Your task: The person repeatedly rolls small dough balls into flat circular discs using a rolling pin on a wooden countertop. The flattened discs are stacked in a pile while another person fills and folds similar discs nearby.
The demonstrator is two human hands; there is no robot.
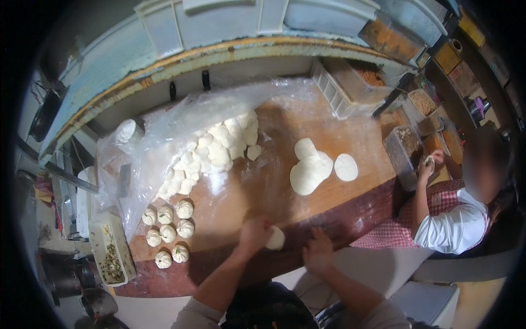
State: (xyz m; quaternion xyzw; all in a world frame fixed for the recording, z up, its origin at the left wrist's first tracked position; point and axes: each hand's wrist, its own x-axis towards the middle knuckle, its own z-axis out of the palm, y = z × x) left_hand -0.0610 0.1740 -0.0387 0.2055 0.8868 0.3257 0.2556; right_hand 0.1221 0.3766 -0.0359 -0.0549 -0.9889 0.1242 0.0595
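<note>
My left hand (255, 233) is at the front of the wooden worktop (263, 197), its fingers at the left edge of a flat dough round (277, 239) and apparently pinching it. To the right of that round, my right hand (318, 250) is palm down over the dark red front strip (349, 218). What lies beneath its palm is hidden. Farther back on the board, several rolled dough wrappers (308, 174) overlap, with a single wrapper (346, 167) beside them. Many small dough pieces (218, 144) are heaped at the back left, partly under clear plastic sheeting (172, 111).
Several pleated buns (167, 233) stand at the left, near a tub of chopped filling (111, 257). At the right, a co-worker (452, 214) handles dough beside filling containers (407, 144). A shelf edge (230, 48) with plastic bins crosses above the back.
</note>
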